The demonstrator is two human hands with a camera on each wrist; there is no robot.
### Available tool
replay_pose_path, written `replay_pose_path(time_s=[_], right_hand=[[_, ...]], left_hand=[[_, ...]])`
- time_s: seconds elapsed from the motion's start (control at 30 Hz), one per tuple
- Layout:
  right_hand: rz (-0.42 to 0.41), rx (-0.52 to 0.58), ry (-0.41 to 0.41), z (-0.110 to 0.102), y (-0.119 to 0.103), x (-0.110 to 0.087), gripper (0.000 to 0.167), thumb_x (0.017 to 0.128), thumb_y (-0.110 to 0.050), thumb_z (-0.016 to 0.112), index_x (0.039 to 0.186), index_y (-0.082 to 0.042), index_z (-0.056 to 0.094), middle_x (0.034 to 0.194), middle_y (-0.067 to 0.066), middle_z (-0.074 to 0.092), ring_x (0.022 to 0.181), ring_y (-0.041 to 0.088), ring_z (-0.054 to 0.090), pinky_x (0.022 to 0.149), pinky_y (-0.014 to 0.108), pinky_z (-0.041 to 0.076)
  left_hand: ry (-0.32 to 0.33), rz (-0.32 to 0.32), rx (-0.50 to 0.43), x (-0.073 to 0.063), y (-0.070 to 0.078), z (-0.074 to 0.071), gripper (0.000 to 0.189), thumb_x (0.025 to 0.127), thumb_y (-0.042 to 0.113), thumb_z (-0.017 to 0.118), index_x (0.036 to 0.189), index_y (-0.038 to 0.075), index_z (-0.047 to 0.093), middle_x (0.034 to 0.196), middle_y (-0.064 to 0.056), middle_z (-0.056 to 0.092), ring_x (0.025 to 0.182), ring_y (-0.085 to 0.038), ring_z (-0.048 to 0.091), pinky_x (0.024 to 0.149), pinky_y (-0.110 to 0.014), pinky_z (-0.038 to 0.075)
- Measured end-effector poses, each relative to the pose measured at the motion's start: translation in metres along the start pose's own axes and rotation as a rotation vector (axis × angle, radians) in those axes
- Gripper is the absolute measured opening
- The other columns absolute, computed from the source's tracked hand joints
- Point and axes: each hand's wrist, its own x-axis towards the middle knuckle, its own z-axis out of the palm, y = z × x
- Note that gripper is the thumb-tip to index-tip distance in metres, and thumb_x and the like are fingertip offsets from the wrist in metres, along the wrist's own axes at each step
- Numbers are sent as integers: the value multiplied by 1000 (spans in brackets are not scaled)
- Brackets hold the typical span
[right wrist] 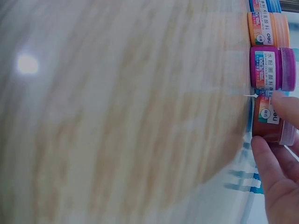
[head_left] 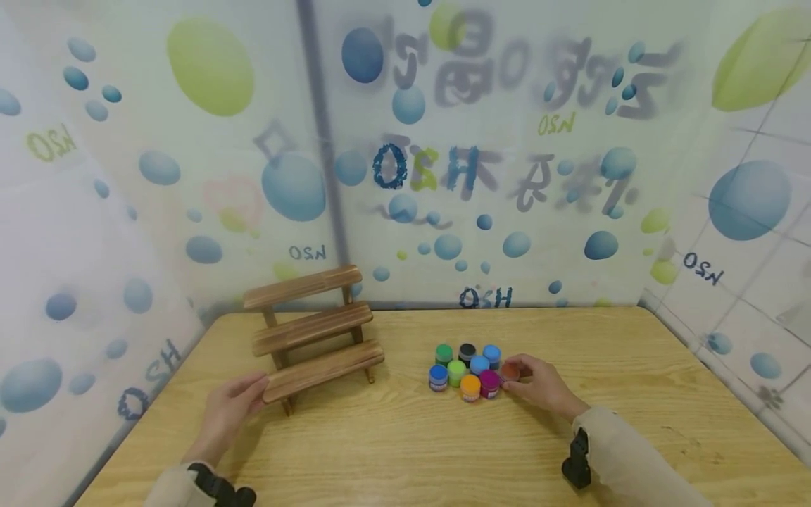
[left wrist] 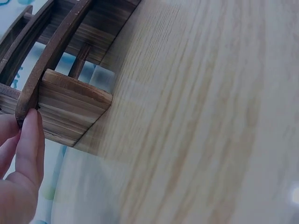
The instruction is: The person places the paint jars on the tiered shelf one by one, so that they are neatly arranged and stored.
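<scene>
Head view: left hand (head_left: 231, 408), lower left, pinches wooden rack (head_left: 313, 329); right hand (head_left: 541, 385), right of centre, pinches red-brown jar (head_left: 510, 372) beside other jars (head_left: 456, 374). Left wrist view: at frame left, fingers (left wrist: 28, 147) clamped on wooden rack. Right wrist view: at frame right, fingers (right wrist: 268, 163) clamped on red-brown jar, below purple jar (right wrist: 265, 70).

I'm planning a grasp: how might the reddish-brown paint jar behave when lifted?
The reddish-brown paint jar likely stays stiff, since its walls look like moulded plastic. Its smooth side may slip a little. Being squat and round, it seems unlikely to tip but could roll if laid down.
</scene>
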Motion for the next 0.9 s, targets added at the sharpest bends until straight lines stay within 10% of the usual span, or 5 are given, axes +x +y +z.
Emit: replay_pose_path(time_s=[0.9], right_hand=[[-113,-25,50,-27,-23,18,44,79,-20,67,115,2,53,102,14,58,94,31,55,79,41,49]], left_hand=[[-23,-36,-108,-18,-5,0,42,85,19,61,117,-7,52,97,0,62,75,-5,59,71,-20,50]])
